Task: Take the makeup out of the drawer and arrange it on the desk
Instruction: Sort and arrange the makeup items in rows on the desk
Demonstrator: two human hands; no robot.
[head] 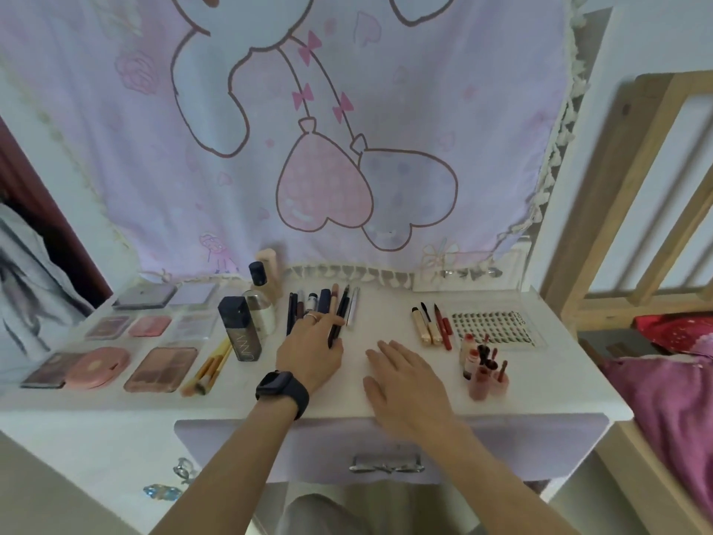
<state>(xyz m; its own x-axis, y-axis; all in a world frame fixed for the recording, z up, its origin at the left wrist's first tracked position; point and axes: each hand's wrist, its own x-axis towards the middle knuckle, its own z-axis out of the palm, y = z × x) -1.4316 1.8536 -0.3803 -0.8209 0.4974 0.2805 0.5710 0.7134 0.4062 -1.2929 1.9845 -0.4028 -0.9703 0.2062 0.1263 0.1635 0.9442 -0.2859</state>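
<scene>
Makeup lies in groups on the white desk [386,334]. My left hand [312,349] pinches a thin black pencil [339,318] at the row of pens and pencils [320,303] in the middle. My right hand [405,376] rests flat on the desk, fingers straight, holding nothing. Palettes and compacts [127,341] fill the left side. A dark bottle [241,328] stands beside brushes [208,366]. On the right are lip pens [432,326], a lash tray [490,326] and small lip tints [484,366]. The lilac drawer [386,446] below looks pushed in.
A pink cartoon cloth [308,129] hangs behind the desk. A wooden bed frame [625,225] with pink bedding [671,391] stands at the right. Grey fabric [31,279] hangs at the left. Bare desk surface lies between the pencils and the lip pens.
</scene>
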